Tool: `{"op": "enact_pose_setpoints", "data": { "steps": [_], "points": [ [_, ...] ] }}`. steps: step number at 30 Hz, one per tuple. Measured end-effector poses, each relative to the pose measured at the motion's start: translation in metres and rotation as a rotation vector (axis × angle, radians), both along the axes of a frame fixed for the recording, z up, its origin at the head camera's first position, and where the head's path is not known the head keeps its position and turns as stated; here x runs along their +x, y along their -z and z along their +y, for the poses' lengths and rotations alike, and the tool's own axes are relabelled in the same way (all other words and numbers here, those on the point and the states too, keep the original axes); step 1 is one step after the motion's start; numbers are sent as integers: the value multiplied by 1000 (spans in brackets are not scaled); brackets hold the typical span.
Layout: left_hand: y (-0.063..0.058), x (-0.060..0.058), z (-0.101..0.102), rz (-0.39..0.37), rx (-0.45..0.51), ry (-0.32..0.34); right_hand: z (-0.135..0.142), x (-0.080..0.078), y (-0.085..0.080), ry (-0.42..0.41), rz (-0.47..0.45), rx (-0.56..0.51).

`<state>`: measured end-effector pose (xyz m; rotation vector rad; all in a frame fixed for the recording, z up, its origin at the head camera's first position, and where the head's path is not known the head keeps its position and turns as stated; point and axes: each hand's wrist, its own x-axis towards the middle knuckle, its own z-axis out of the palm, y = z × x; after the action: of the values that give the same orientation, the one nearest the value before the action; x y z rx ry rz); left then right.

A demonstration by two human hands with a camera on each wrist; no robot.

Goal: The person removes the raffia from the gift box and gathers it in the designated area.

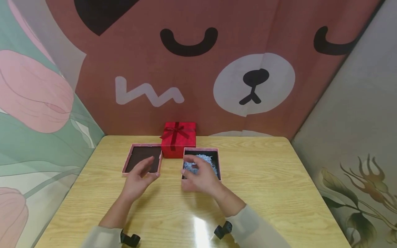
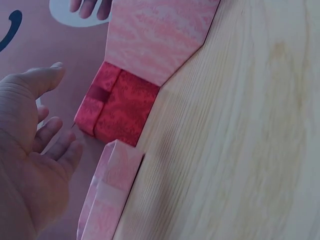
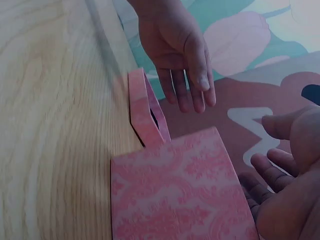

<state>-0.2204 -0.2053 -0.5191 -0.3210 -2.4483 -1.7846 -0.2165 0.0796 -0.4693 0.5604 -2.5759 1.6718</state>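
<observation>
My left hand (image 1: 136, 181) is held over the near right corner of a pink lid (image 1: 124, 164), which lies with its dark inside up. Its fingers are parted and hold nothing; the left wrist view shows the same hand (image 2: 35, 145) with loosely bent fingers. My right hand (image 1: 203, 174) is above a pink patterned box (image 3: 175, 190) that stands uncovered. Blue shredded paper (image 1: 206, 158) lies inside it, partly hidden by that hand. In the right wrist view my right hand (image 3: 295, 185) has relaxed fingers near the box's top edge; whether they touch it I cannot tell.
A red gift box (image 1: 173, 151) with a dark red ribbon bow stands behind, between lid and pink box. Everything sits on a light wooden table (image 1: 263, 193). A bear-printed backdrop (image 1: 198, 117) rises at the table's far edge, with flowered panels on both sides.
</observation>
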Motion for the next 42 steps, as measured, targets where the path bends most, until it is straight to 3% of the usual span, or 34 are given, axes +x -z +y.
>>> {"op": "enact_pose_setpoints", "data": {
  "steps": [6, 13, 26, 33, 42],
  "points": [
    [-1, -1, 14, 11, 4, 27, 10, -6, -1, 0, 61, 79],
    [-3, -2, 29, -34, 29, 64, 21, -13, -3, 30, 101, 171],
    [-4, -1, 54, -74, 55, 145, 34, -26, -4, 41, 69, 335],
    [0, -1, 67, -10, 95, 209, 33, -32, -5, 20, 7, 392],
    [3, -2, 80, 17, 84, 237, 26, -48, 0, -42, -101, 481]
  ]
}}
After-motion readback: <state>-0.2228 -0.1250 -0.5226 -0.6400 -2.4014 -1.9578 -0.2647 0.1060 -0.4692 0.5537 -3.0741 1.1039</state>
